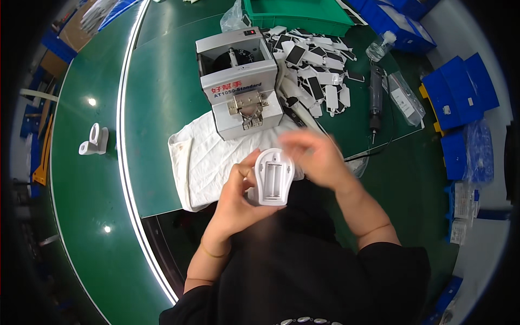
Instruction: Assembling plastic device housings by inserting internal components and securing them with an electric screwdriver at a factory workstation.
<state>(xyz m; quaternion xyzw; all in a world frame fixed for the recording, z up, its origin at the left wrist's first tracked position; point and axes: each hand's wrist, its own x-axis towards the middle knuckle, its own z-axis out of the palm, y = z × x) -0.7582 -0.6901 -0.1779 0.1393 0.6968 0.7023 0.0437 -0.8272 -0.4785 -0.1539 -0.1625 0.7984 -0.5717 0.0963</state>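
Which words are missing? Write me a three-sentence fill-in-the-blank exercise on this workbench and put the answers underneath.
1. The left hand holds a ____ plastic battery housing.
2. In the picture, the electric screwdriver lies to the ____ of the screw feeder.
3. The large tray behind the heap of white and dark pieces is ____.

Missing words: white; right; green.

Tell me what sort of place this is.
Most likely a small assembly workshop: a heap of small black-and-white parts lies on a green work table, what looks like a powered screwdriver beside it, and blue bins stand at the right.
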